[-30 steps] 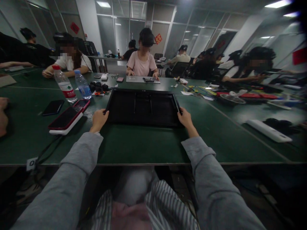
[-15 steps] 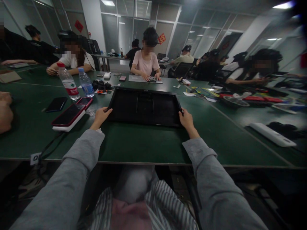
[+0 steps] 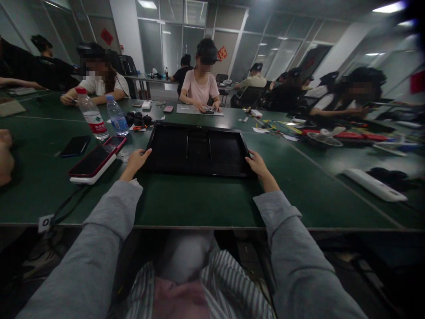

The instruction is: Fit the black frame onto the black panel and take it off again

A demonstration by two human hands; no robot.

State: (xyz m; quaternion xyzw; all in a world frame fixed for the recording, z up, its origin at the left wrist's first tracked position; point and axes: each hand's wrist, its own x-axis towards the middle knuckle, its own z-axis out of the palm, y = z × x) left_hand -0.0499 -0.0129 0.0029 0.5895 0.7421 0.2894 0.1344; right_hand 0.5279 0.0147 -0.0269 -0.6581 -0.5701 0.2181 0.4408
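A wide black monitor casing (image 3: pixel 162 153), shallow and rectangular with a raised glossy rim, lies in front of me on the green table (image 3: pixel 199 201). Two thin upright lines and a darker block show inside it. At its left short side, my left hand (image 3: pixel 135 163) is closed, with the thumb over the rim. My right hand (image 3: pixel 259 165) grips the opposite short side in the same way. The fingers under the edges are partly hidden.
On the left are a red-cased phone (image 3: pixel 96 159) on a white block, a dark phone (image 3: pixel 75 146) and two bottles (image 3: pixel 94 117). A white power strip (image 3: pixel 373 184) lies right. Cables and a strainer (image 3: pixel 323 138) are beyond. A person (image 3: pixel 201 86) works opposite.
The casing's near edge sits slightly lower in view, and both hands remain on its sides. The whole view has shifted a little.
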